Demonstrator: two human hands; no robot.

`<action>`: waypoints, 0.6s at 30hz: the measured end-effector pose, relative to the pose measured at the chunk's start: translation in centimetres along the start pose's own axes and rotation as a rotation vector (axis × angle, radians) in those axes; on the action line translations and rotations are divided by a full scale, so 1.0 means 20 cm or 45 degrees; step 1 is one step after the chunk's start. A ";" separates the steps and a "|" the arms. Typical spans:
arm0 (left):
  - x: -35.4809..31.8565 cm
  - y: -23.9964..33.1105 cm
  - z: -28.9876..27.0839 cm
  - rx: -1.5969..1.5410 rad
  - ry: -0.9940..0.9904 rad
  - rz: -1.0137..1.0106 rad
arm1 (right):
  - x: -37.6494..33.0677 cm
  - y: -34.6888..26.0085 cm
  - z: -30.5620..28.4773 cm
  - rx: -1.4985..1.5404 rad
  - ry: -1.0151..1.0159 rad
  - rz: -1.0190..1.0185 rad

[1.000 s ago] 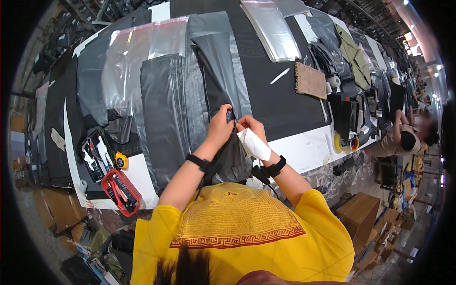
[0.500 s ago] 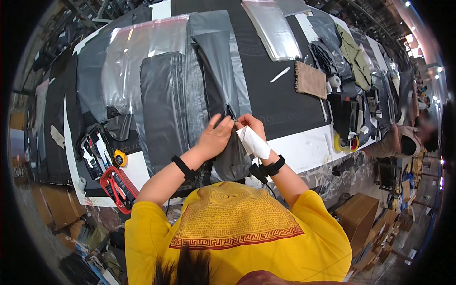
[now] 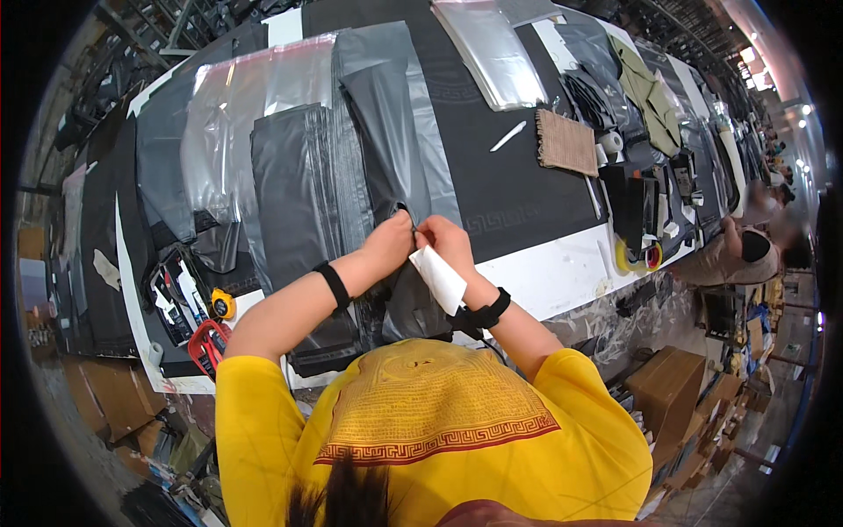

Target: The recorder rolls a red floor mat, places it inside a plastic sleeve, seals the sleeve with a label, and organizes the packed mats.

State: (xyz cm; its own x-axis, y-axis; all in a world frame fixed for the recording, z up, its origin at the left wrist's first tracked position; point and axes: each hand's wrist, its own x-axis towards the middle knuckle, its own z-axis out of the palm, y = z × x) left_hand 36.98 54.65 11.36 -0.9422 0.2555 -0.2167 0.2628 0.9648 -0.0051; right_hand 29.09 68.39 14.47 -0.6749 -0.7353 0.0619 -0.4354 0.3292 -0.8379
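My left hand (image 3: 387, 245) is closed with its fingertips pinching the edge of a dark grey plastic bag (image 3: 384, 123), long and folded, that lies lengthwise before me. Touching it almost fingertip to fingertip is my right hand (image 3: 446, 243), its thumb and fingers also pinched together at the bag. A white folded paper (image 3: 439, 279) hangs from the right hand along the wrist. Between the hands the plastic is gathered, and my fingers hide exactly what they grip. A stack of folded dark grey bags (image 3: 290, 193) lies just to the left.
Clear plastic bags (image 3: 492, 61) lie far ahead, with a brown woven pad (image 3: 566, 143) to their right. A yellow tape measure (image 3: 222, 303) and a red basket (image 3: 204, 345) sit at left. Tape rolls (image 3: 652, 256) lie at right, near another person (image 3: 738, 255).
Both hands have drawn closer together and shifted slightly left. My left fingers, spread before, are now closed on the bag. The white paper has moved along with my right hand.
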 end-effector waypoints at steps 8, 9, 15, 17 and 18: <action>-0.02 -0.09 0.03 -0.175 0.447 0.278 | -0.04 0.08 -0.01 0.332 0.008 0.262; -0.05 -0.10 0.02 -0.262 0.471 0.244 | -0.04 0.10 0.00 0.339 0.023 0.275; -0.08 -0.11 -0.01 -0.259 0.053 0.211 | -0.01 0.04 0.03 0.365 -0.113 0.052; -0.05 -0.06 0.21 -0.072 0.661 -0.074 | 0.01 0.00 0.03 0.260 -0.124 -0.023; -0.03 -0.07 0.16 -0.074 0.652 -0.049 | 0.00 0.00 0.03 0.205 -0.082 -0.055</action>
State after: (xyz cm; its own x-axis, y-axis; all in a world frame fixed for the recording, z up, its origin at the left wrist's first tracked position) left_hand 37.79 53.02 8.33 -0.9357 0.2034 0.2882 0.2278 0.9722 0.0536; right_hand 29.43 68.10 14.16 -0.6159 -0.7848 0.0689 -0.3584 0.2013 -0.9116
